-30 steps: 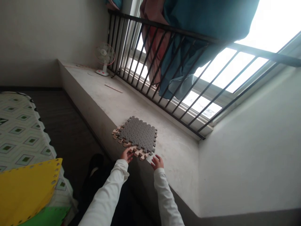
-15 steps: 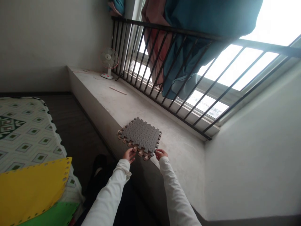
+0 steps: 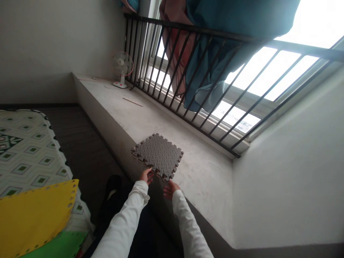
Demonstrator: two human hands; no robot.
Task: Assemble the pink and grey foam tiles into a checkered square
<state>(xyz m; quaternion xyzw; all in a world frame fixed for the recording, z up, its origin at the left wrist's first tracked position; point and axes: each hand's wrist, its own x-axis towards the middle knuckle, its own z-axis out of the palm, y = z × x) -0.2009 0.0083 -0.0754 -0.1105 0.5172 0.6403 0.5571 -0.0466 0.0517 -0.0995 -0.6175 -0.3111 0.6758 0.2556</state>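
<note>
A grey foam puzzle mat tile (image 3: 158, 154) with toothed edges lies on the concrete window ledge (image 3: 204, 175), near its front edge. My left hand (image 3: 146, 176) touches the tile's near corner, its fingers curled at the edge. Just below the tile's near edge my right hand (image 3: 169, 189) has its fingers spread, holding nothing. Both arms wear white sleeves.
A black metal railing (image 3: 188, 82) runs along the window, with teal and pink cloth (image 3: 215, 53) hanging over it. A small fan (image 3: 122, 68) stands at the ledge's far end. Yellow (image 3: 34, 215) and green foam sheets lie on a patterned mat (image 3: 24, 147) at left.
The beige tiles that stuck out under the grey one no longer show; the stack looks squared up. My right hand has dropped from the tile's right corner to below its near edge.
</note>
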